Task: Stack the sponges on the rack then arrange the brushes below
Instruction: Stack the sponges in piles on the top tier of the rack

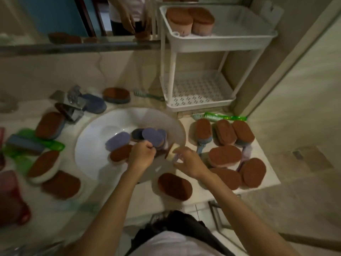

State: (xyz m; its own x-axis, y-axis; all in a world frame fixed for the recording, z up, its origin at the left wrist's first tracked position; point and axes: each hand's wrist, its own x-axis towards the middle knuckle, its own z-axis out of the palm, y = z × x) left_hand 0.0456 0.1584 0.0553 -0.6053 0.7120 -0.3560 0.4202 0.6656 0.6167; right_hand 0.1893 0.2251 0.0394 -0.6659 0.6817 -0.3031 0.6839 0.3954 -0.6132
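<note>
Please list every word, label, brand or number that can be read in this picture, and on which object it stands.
None can be read.
The sponges, the rack, the brush and the sink show no print; the picture is dim and blurred, so small marks could be missed.

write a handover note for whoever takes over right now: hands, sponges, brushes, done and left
Left grip: fingers curled over purple and brown oval sponges in the round white basin; unclear if it holds one.
Right grip: holds a brown-topped cream sponge on edge at the basin's rim.
Done: two brown-topped pink sponges on the white plastic rack's top tier.
Left: many sponges in the basin and on the pale stone counter both sides; green plastic brush lies before the rack; lower tier has no brushes yet.
</note>
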